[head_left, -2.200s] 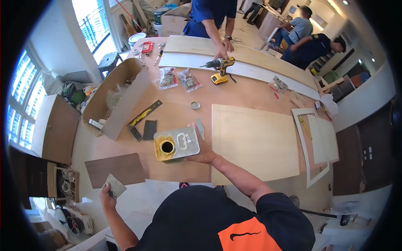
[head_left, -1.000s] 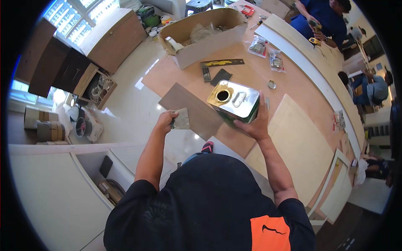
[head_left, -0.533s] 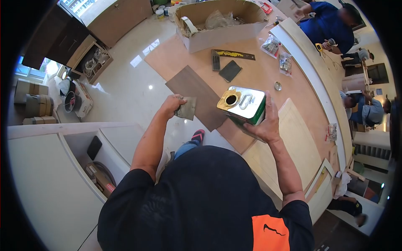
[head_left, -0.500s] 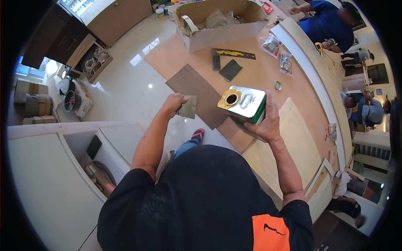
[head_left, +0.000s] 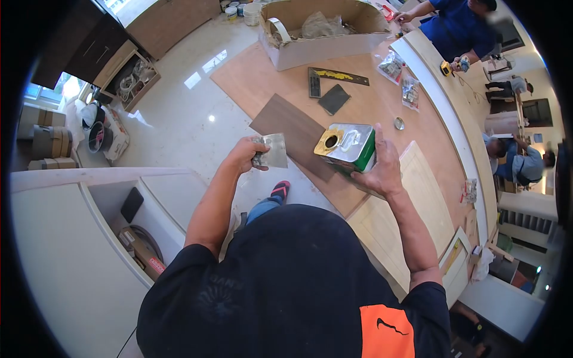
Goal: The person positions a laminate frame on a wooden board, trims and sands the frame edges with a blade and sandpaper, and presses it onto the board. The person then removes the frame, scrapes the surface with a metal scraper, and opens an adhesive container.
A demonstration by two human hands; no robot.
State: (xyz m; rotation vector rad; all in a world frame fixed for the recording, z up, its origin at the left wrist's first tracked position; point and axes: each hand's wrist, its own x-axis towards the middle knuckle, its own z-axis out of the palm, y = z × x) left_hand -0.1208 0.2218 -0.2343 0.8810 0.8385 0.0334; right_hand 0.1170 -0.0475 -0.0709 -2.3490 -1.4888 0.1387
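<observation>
My left hand (head_left: 243, 154) is closed around a flat metal scraper (head_left: 273, 151), its blade pointing right. My right hand (head_left: 384, 164) grips the side of a rectangular metal can (head_left: 356, 140) with a silver top and green side. The can's round mouth is uncapped and smeared with yellowish residue, and it tilts toward me. Beneath and left of the can lies a brown laminate sheet (head_left: 289, 128) on the table. A round metal lid (head_left: 399, 123) rests to the right of the can.
On the wooden table (head_left: 239, 71) are a large cardboard box (head_left: 322, 51), a try square (head_left: 340, 76), a dark square piece (head_left: 334, 99) and bags of hardware (head_left: 409, 92). A pale panel (head_left: 412, 197) lies at right. A co-worker in blue (head_left: 459, 27) stands beyond, holding a power tool.
The can has shifted slightly right and tipped a little more toward me. The scraper has moved slightly right, its blade turned more upward. The view has shifted slightly.
</observation>
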